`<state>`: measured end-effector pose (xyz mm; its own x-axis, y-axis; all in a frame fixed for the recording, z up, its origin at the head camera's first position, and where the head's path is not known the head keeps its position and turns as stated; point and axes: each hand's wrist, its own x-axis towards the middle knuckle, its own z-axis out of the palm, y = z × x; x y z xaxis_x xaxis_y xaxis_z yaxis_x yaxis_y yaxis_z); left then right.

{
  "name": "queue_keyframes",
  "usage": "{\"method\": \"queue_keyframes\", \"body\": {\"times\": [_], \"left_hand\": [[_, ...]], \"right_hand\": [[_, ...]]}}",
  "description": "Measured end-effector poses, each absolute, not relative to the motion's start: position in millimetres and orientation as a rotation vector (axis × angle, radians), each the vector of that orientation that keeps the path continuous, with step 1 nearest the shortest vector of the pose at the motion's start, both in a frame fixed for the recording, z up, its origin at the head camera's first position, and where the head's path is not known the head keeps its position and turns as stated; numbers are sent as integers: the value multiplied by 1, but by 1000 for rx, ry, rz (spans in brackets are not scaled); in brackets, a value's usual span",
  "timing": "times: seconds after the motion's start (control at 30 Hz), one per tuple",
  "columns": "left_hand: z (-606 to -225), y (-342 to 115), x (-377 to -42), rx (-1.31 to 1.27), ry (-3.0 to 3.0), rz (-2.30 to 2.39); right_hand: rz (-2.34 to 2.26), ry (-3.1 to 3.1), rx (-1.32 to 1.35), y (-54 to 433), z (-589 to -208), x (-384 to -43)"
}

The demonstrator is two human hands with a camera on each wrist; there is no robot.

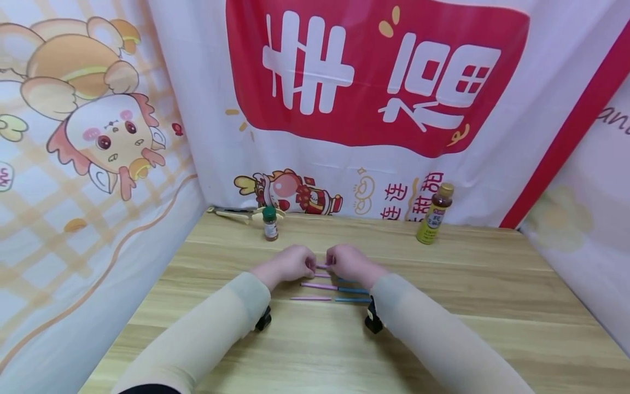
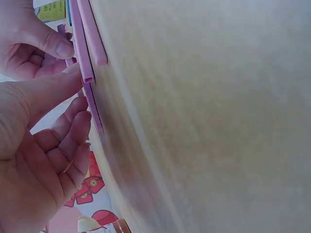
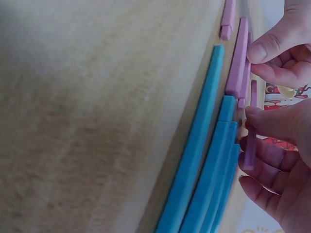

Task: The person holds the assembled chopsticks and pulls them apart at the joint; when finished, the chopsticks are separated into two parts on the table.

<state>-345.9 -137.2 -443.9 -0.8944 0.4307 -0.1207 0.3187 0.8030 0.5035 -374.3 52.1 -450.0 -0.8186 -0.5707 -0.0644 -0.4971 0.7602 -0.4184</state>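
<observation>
Thin pink and blue sticks lie in rows on the wooden table. My right hand pinches a short purple-pink stick between thumb and fingers, just beyond the other rows. Opposite it, my left hand has its thumb and fingertips at a pink stick and seems to pinch it; the contact is partly hidden. Nearer lie a thicker pink stick end to end with a blue stick. Closest is another pink stick, in line with a blue stick.
A small green-capped jar stands behind my left hand. Farther right is a bottle with a yellow label. A tan and black tool lies along the back edge. Printed cloth hangs behind and beside the table.
</observation>
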Motion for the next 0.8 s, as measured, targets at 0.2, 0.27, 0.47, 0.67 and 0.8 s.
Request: {"method": "queue_keyframes", "body": {"times": [0.2, 0.27, 0.47, 0.67, 0.8], "left_hand": [[-442, -139, -349, 566, 2778, 683], [-443, -140, -349, 560, 2776, 682], [-445, -140, -347, 569, 2767, 670], [-439, -134, -350, 633, 2791, 652], [-432, -130, -349, 595, 2802, 687]], "right_hand": [[-602, 2784, -837, 47, -448, -377], [-613, 2788, -836, 47, -449, -376], [-626, 2768, -858, 49, -453, -373], [-674, 2757, -764, 52, -444, -375], [-710, 2716, -779, 57, -438, -374]]}}
